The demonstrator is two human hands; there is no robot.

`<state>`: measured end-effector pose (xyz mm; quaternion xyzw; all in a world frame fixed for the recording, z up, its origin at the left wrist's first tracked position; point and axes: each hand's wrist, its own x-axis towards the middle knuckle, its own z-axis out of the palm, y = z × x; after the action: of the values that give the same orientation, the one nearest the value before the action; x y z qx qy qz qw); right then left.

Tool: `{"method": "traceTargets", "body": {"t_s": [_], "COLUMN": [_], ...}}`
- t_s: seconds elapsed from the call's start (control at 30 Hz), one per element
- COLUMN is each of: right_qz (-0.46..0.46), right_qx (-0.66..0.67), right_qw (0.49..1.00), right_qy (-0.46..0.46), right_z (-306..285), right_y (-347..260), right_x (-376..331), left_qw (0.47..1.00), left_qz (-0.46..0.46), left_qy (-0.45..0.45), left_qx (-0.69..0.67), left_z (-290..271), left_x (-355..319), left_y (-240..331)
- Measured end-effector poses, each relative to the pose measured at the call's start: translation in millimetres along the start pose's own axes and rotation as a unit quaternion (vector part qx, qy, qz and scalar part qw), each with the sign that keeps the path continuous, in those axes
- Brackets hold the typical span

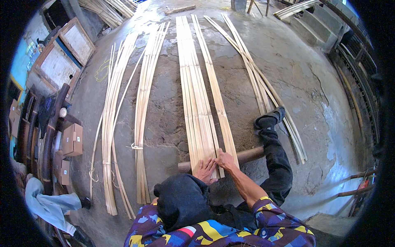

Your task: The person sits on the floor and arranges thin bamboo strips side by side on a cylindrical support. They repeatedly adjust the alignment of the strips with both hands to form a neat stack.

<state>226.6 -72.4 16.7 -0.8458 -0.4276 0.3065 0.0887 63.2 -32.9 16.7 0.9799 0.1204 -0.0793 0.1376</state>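
Note:
A row of long flat bamboo strips (197, 103) lies side by side on the concrete floor, running away from me. Their near ends rest across a round wooden pole (249, 155). My left hand (205, 169) lies flat on the near ends of the strips, fingers spread. Just to its right, my right hand (225, 159) has its fingers curled on the outermost strip (218, 99) of the row. My right leg in dark trousers stretches forward, its black shoe (269, 119) beside the strips. A dark cloth-covered shape (181, 203) hides the strip ends closest to me.
More bamboo strip bundles lie to the left (142, 103), further left (110, 123) and to the right (263, 86). Cardboard boxes (73, 139) and wooden-framed boards (61, 57) stand along the left. Steps (312, 20) rise at the back right. A blue cloth (49, 206) lies at the lower left.

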Motion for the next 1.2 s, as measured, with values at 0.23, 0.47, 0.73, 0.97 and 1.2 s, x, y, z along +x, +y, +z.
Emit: {"method": "traceTargets", "body": {"t_s": [0.23, 0.47, 0.73, 0.97, 1.2], "right_qz": [0.013, 0.009, -0.007, -0.075, -0.029], "right_qx": [-0.006, 0.000, 0.233, 0.227, 0.213], "right_qw": [0.992, 0.986, 0.950, 0.945, 0.969], "right_qy": [0.126, 0.168, 0.208, 0.224, 0.118], "right_z": [-8, 2, 14, 28, 12], "right_y": [11, 25, 19, 26, 21], "right_x": [-8, -4, -3, -16, -9], "left_qw": [0.999, 0.999, 0.999, 1.000, 1.000], "left_qz": [0.013, 0.000, 0.018, 0.009, 0.004], "left_qy": [0.011, -0.007, 0.026, 0.017, -0.003], "left_qx": [-0.041, -0.045, -0.042, -0.012, 0.000], "left_z": [-8, -15, 6, 6, -1], "left_x": [-1, 1, 3, 3, 3], "left_y": [2, 7, 0, 2, 3]}}
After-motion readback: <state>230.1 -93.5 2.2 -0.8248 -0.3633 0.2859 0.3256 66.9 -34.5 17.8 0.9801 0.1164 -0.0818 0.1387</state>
